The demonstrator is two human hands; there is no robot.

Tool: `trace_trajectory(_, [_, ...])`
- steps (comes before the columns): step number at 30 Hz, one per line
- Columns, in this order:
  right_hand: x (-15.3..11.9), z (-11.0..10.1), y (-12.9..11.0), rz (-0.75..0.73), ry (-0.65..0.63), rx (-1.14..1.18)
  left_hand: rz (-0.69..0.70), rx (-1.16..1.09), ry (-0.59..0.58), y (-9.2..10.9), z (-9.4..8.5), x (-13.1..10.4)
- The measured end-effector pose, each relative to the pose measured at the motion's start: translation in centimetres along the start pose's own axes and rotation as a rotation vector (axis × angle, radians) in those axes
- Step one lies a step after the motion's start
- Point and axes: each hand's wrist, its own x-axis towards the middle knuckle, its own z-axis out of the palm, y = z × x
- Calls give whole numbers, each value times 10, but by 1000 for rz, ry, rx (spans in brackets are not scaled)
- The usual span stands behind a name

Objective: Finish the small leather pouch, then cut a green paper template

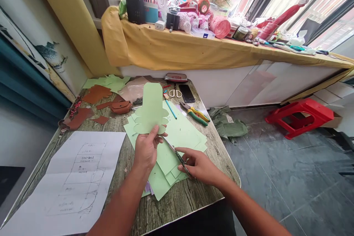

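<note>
My left fingers (pixel 153 132) pinched a green cutout (pixel 153 105), my right fingers (pixel 183 150) half-curled on scissors (pixel 180 158) near its lower edge, apparently trimming; the next snip likely needed steadiness

Left hand (pixel 146 148) in a pinch, right hand (pixel 197 164) in loose curl

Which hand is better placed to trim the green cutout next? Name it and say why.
Probably the right hand: it holds the slim tool, its tip near the lower edge of the green cutout, which the left hand grips.
</note>
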Motion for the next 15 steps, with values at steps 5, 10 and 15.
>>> trace_trajectory(5, [8,10,8,-46,108,393,-72,-56,5,-2,-4,-1])
trace_trajectory(10, [28,9,-2,-155,361,528,-85,-98,75,-6,-2,-3])
trace_trajectory(15, [47,14,-17,-222,413,566,-98,-53,40,-11,5,-8])
